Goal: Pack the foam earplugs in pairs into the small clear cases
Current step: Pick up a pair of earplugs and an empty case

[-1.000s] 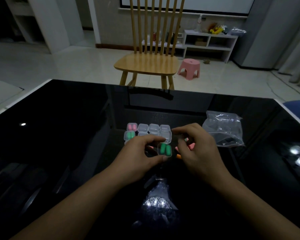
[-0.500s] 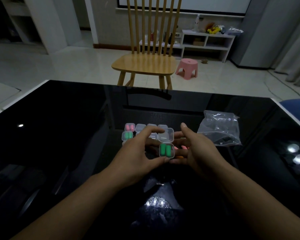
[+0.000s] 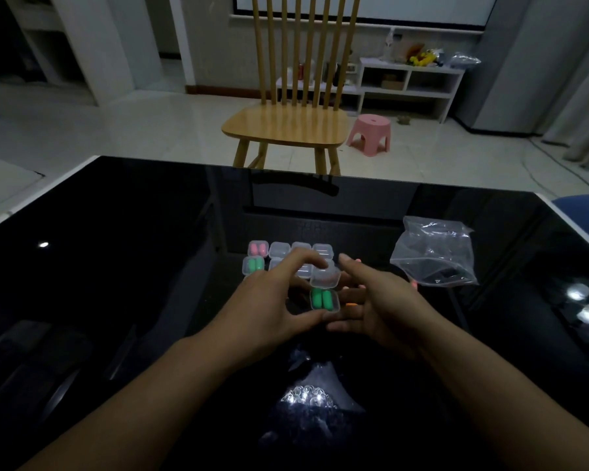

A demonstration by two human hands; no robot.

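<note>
My left hand (image 3: pixel 269 307) pinches a small clear case (image 3: pixel 324 300) between forefinger and thumb; its lid stands up open and two green earplugs lie inside. My right hand (image 3: pixel 378 304) is beside the case, fingers straight, touching its right side. Behind my hands are two rows of clear cases (image 3: pixel 300 251) on the black table. One at the back left holds a pink pair (image 3: pixel 258 249), the one before it a green pair (image 3: pixel 254 265). Loose orange and pink earplugs (image 3: pixel 351 304) show between my right fingers.
A crumpled clear plastic bag (image 3: pixel 434 253) lies on the glossy black table (image 3: pixel 116 260) to the right of my hands. A wooden chair (image 3: pixel 286 127) and a pink stool (image 3: pixel 369 132) stand beyond the table's far edge.
The case's lid has swung up from nearly closed to open. My right hand's fingers have straightened out beside the case. The view has shifted slightly.
</note>
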